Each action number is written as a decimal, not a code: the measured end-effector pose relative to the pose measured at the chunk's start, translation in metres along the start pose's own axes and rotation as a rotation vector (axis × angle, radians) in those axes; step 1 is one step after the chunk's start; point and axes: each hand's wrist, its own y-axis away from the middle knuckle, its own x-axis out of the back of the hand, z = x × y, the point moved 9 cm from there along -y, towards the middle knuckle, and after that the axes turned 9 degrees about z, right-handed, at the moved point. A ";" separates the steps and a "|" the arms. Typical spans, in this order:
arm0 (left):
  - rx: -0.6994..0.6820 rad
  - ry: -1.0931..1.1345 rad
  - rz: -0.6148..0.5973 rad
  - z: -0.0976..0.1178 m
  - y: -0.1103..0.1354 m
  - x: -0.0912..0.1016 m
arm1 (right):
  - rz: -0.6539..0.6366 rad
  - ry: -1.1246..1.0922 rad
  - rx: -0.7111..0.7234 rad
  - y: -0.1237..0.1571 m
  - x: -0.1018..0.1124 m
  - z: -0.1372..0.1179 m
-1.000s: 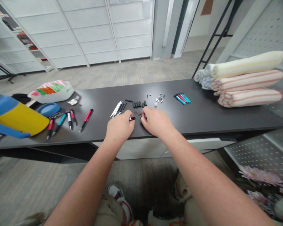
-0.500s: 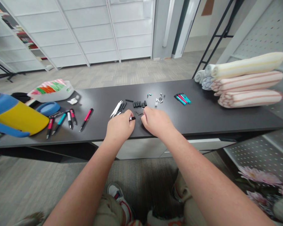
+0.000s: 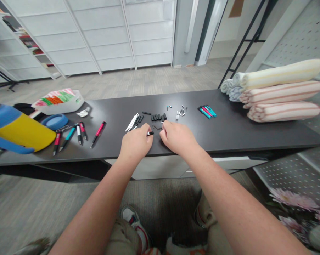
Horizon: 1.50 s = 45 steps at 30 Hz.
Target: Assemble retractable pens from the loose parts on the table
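My left hand (image 3: 135, 141) is closed round a pen part (image 3: 150, 133), whose black end with a white band sticks out beside the thumb. My right hand (image 3: 178, 137) rests near the desk's front edge with fingers curled together; whatever is in them is hidden. Between and beyond the hands lie tiny springs (image 3: 156, 128) and a row of short black pen grips (image 3: 157, 117). White refills (image 3: 131, 122) and dark thin tubes (image 3: 139, 119) lie past the left hand. Small metal pen tips (image 3: 182, 111) are scattered beyond the right hand, with coloured pen barrels (image 3: 207, 111) farther right.
On the left are a pink pen (image 3: 97, 134), several other pens (image 3: 67, 138), a blue-and-yellow container (image 3: 21, 131), a blue lid (image 3: 55, 122) and a white tray (image 3: 76, 102). Rolled towels (image 3: 284, 95) are stacked at the right end of the dark desk (image 3: 236, 131).
Both hands keep almost the same place and grip. The whole view has shifted very slightly; the parts on the desk lie as before.
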 end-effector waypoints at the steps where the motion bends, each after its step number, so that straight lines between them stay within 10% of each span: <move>1: -0.002 -0.001 0.002 0.000 0.000 0.000 | -0.001 -0.001 -0.002 0.000 0.000 0.000; 45: 0.019 0.006 -0.025 0.001 0.001 0.003 | -0.004 0.011 0.000 0.000 -0.002 0.000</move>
